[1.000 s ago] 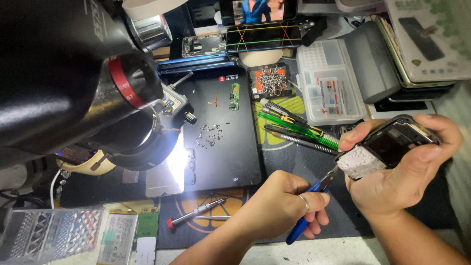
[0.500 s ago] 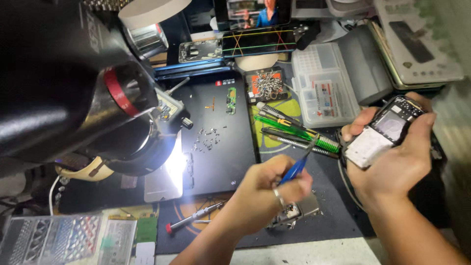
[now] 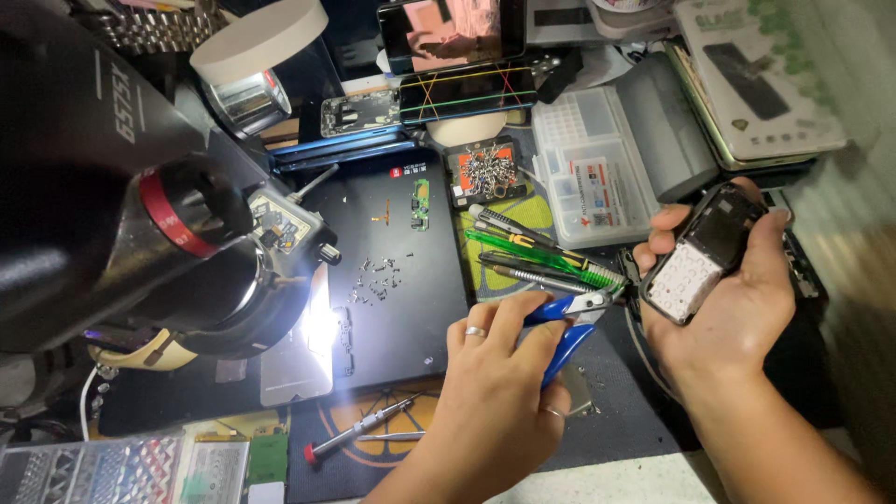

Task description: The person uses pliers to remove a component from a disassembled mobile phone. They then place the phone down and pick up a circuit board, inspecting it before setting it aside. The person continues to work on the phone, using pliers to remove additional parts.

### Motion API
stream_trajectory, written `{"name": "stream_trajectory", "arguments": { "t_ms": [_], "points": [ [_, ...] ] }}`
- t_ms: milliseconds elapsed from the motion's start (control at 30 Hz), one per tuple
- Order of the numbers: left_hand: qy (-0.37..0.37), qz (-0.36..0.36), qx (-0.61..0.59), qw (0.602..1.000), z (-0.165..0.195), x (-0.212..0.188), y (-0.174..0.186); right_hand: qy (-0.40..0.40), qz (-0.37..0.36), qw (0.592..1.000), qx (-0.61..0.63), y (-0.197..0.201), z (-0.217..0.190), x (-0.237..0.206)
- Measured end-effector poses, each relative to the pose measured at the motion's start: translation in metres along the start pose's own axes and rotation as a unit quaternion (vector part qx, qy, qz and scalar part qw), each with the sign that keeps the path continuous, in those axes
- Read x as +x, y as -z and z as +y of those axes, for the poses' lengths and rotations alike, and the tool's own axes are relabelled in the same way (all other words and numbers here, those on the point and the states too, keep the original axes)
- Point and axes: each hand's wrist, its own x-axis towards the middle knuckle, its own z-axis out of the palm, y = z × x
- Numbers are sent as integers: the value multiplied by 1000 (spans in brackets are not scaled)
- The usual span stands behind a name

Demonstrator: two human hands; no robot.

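From the head camera I saw my left hand (image 3: 495,373) wrapped tight around the blue-handled cutters (image 3: 569,322). My right hand (image 3: 723,299) gripped the small phone (image 3: 700,257), held up over the dark mat (image 3: 616,401). The cutter tips sat right at the phone's edge. I thought a slip could scratch it, or knock it down onto the tiny screws (image 3: 373,280).

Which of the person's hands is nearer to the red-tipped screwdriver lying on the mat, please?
Left. The left hand, holding blue-handled pliers, is just right of the screwdriver; the right hand, gripping a keypad phone, is farther right.
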Motion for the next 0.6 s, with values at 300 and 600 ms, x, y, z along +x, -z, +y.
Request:
{"name": "stream_trajectory", "arguments": {
  "t_ms": [300,600],
  "points": [
    [-24,-13,-2,1000,4,-4,-4,18,-18,999,-24,-4,1,-5],
    [-29,28,22,999,0,-3,-6,8,-79,995,-62,-9,3,-8]
  ]
}}
